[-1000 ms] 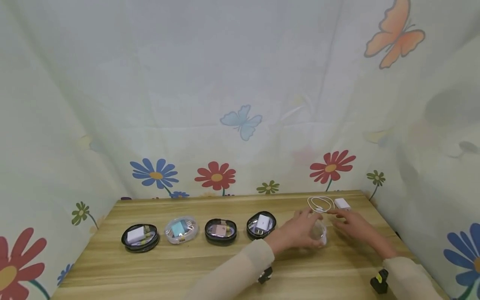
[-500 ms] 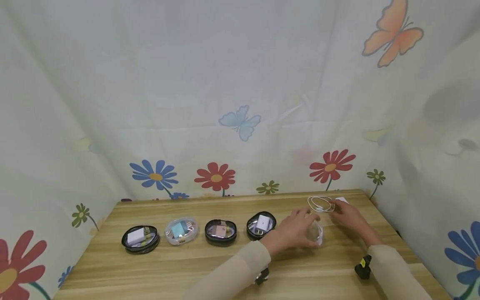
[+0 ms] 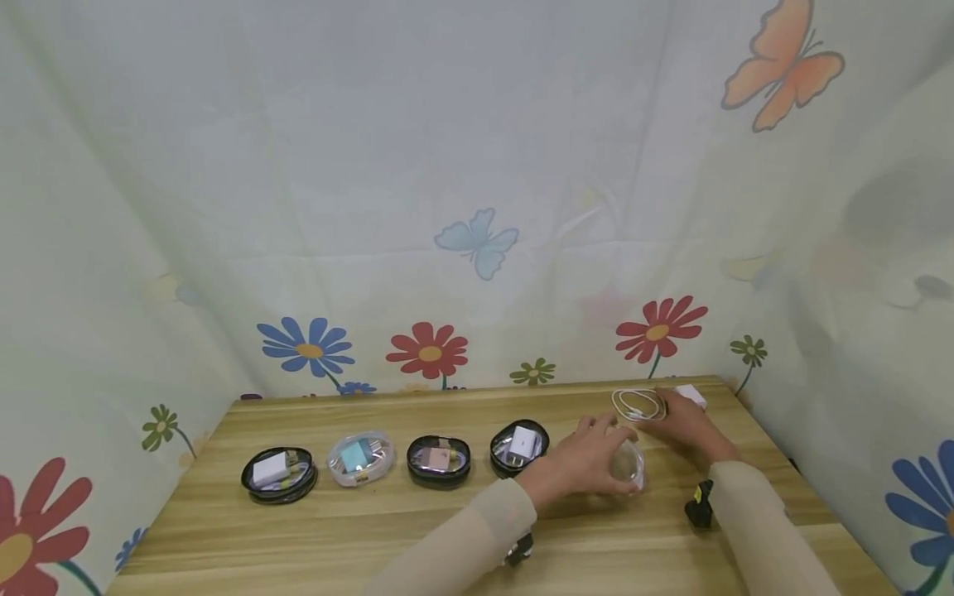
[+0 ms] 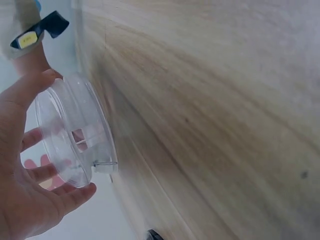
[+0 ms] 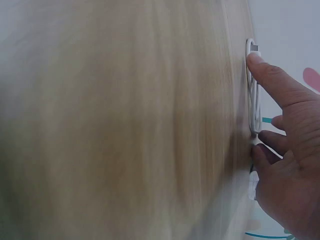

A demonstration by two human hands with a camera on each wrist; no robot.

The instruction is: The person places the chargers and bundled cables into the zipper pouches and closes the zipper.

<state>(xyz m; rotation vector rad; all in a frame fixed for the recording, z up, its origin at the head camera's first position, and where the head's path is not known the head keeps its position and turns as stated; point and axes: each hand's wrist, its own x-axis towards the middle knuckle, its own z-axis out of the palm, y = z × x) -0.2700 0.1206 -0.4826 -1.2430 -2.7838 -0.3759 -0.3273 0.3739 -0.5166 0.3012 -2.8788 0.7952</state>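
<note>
My left hand (image 3: 577,459) grips an oval clear plastic case (image 4: 82,132), thumb on one side and fingers on the other, just over the wooden table. No contents show inside the case. Farther back on the right, my right hand (image 3: 689,426) is at a small coiled white charging cable (image 3: 624,403). In the right wrist view, the thumb lies on the coil near its USB plug (image 5: 255,48), and the other fingers are spread at the coil's far end. A white charger block (image 3: 695,395) sits just beyond the right hand, partly covered by it.
A row of filled cases lies left of my hands: a black one with a white charger (image 3: 524,444), a black one with a pink charger (image 3: 438,458), a clear one with a teal charger (image 3: 358,454) and another black case (image 3: 279,492). A printed curtain encloses the table.
My right hand has moved left, from over the white charger block to the coiled cable, uncovering more of the block. The left hand keeps the clear case, shifted slightly left.
</note>
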